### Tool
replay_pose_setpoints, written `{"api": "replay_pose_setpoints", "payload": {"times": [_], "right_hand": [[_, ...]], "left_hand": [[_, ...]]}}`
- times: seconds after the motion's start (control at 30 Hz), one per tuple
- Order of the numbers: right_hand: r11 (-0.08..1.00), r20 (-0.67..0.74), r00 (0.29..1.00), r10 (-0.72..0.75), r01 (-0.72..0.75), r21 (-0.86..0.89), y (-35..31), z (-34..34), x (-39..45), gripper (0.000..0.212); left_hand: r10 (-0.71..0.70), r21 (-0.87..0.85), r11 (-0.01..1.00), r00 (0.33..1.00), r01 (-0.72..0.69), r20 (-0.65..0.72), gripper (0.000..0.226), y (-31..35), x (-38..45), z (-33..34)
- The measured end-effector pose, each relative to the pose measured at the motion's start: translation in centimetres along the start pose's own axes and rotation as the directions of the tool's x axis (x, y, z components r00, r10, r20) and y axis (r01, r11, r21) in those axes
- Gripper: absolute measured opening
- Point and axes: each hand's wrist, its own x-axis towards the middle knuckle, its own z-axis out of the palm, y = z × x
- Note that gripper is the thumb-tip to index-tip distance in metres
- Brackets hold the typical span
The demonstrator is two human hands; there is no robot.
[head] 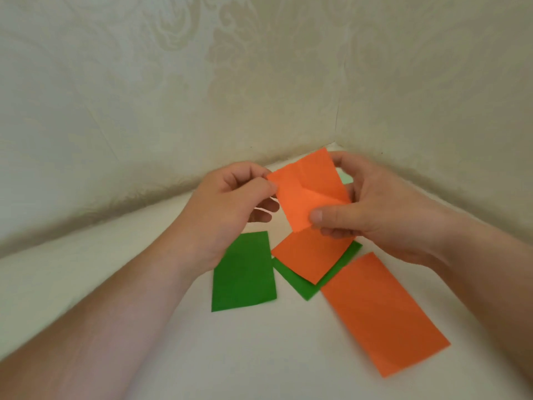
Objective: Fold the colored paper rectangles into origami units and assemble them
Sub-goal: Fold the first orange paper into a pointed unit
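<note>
Our right hand (375, 215) pinches the lower right corner of an orange sheet (310, 192) between thumb and fingers, while our left hand (230, 203) nips its upper left corner between thumb and forefinger, so the paper hangs in the air above the tabletop (144, 284), tilted and facing us. The sheet already carries creases: one runs down its length, and a slanting one crosses near the middle. We judge the step in hand to be the folding of this first orange unit, with assembly not yet begun. Below it lie the waiting pieces: an orange rectangle (311, 255) resting on a green rectangle (300, 284), another green rectangle (243, 272) just to the left under our left wrist, and a longer orange rectangle (383, 313) to the right, all flat and seemingly unfolded. A pale green scrap shows behind the held sheet; we cannot tell what it is. The next move likely calls for bringing a corner or edge over to meet the centre crease, keeping edges aligned, then pressing the fold sharp.
</note>
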Motion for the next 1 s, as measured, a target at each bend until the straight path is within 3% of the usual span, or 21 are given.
{"api": "replay_pose_setpoints", "payload": {"times": [0.1,0.3,0.47,0.63,1.0], "right_hand": [[0.999,0.107,0.993,-0.039,0.040,-0.002,0.0,0.5,-0.3,0.065],[0.977,-0.053,0.978,-0.201,0.204,0.068,0.0,0.1,-0.1,0.050],[0.968,0.006,0.968,-0.252,0.252,-0.014,0.9,0.4,0.0,0.046],[0.970,0.078,0.969,-0.232,0.237,-0.049,1.0,0.5,0.0,0.052],[0.968,0.156,0.957,-0.244,0.250,-0.018,1.0,0.5,-0.1,0.037]], "left_hand": [[-0.011,-0.083,0.996,1.000,0.010,-0.017,0.022,0.0,0.0,0.2],[0.067,0.257,0.964,0.997,-0.072,0.030,0.014,-0.7,-0.2,0.1],[0.139,0.349,0.923,0.985,-0.165,0.098,0.015,-0.9,-0.4,0.5],[0.135,0.336,0.927,0.985,-0.164,0.108,0.016,-0.4,-0.6,0.3],[0.094,0.204,0.972,0.988,-0.117,0.120,0.009,-0.2,-0.3,-0.1]]}}
